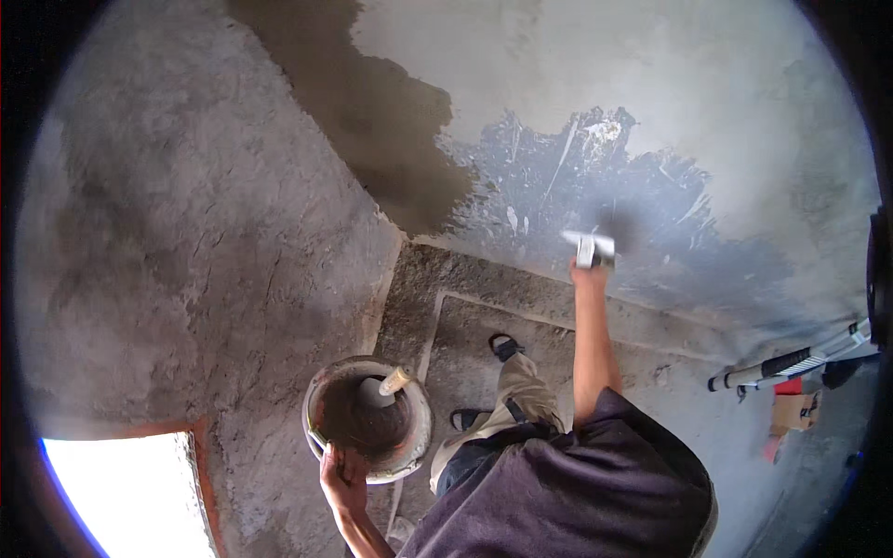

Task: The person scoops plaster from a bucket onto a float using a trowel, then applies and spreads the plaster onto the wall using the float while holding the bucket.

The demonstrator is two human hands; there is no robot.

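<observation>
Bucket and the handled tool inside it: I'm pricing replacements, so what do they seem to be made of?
The bucket looks like matte plastic or rubber: thick, rounded rim, though smears hide much. The tool's handle looks wooden, dull and pale tan; its flat grey blade is probably metal.

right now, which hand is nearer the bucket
Left. The left hand is right at the rim of the bucket; the right hand is well away, farther forward and to the right, holding a trowel.
</observation>
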